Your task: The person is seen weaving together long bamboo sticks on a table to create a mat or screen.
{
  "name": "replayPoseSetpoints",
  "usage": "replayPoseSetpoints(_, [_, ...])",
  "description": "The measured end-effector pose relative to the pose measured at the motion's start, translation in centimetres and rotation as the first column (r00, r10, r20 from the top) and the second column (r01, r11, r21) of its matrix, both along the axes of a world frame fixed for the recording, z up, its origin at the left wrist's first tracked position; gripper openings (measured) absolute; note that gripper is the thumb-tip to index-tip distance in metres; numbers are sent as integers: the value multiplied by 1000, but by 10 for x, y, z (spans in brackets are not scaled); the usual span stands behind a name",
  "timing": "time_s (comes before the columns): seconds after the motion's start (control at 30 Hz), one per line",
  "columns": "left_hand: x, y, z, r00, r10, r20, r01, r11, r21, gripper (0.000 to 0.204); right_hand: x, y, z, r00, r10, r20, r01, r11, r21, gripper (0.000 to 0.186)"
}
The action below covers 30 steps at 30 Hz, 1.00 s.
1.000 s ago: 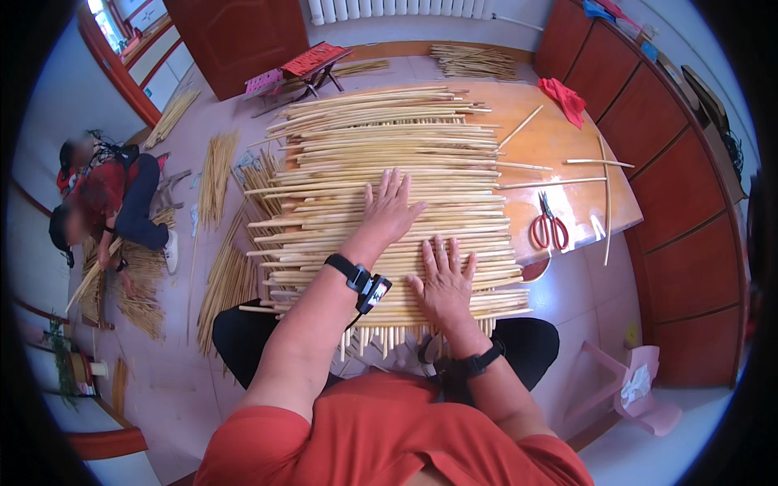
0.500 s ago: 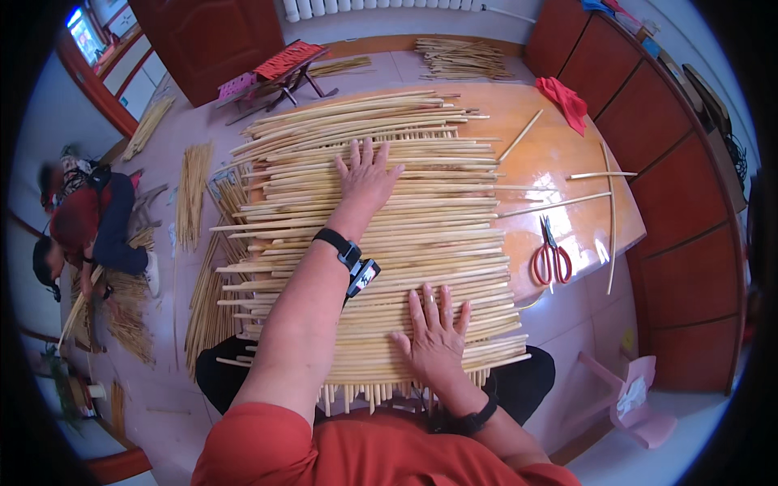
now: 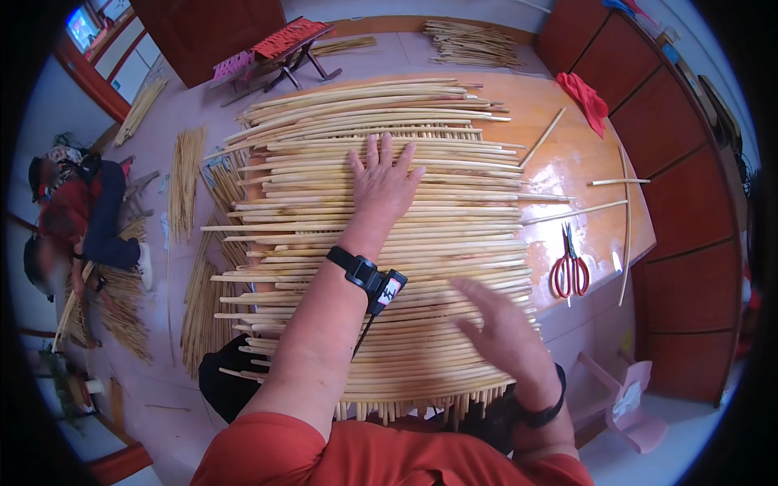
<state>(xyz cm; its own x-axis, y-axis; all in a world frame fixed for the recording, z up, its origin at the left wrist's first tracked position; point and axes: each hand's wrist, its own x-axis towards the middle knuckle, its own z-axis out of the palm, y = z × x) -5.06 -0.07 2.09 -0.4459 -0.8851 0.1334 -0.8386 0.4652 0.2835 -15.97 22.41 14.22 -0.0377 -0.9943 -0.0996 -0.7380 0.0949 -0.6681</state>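
A broad layer of pale wooden rods (image 3: 324, 219) lies side by side across the table, with more rods crossing beneath it. My left hand (image 3: 385, 180) rests palm down on the upper part of the layer, fingers spread. Over the lower right part, my right hand (image 3: 502, 328) is slightly blurred; its thumb and forefinger point left and stand apart, and nothing shows between them. Whether it touches the rods I cannot tell. Scissors with red handles (image 3: 570, 275) lie to the right on the tabletop.
The orange-brown table (image 3: 535, 101) holds a red cloth (image 3: 583, 104) and a few loose rods (image 3: 575, 212). Bundles of rods (image 3: 188, 182) lie on the floor. Another person (image 3: 105, 219) sits at the left by more rods. A pink chair (image 3: 636, 409) stands at the lower right.
My right hand has come off its flat place on the rods and swung to the right. The left hand stays spread on the layer. The whole view has shifted slightly.
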Motion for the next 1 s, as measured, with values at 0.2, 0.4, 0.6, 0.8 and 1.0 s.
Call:
replayPoseSetpoints(0.2, [-4,-1,0,999,-10,-36,9,1000,-10,55,-28,-148,-57,988,-141,-70,99,902,-420,35])
replayPoseSetpoints(0.4, [5,-4,-4,998,-13,-56,10,999,-43,53,-23,-249,-116,900,-179,-397,36,940,-340,31])
replayPoseSetpoints(0.6, [0,-3,-3,998,-13,-62,13,1000,-12,52,-39,-279,-142,934,-236,-269,85,878,-472,28])
replayPoseSetpoints(0.8, [-2,-5,-9,993,3,-116,-13,996,-88,52,-48,-269,-143,936,-143,-321,-52,848,-528,26])
replayPoseSetpoints(1.0, [1,-4,-8,995,-4,-102,-3,997,-77,49,-21,-266,-122,915,-256,-311,115,906,-408,23])
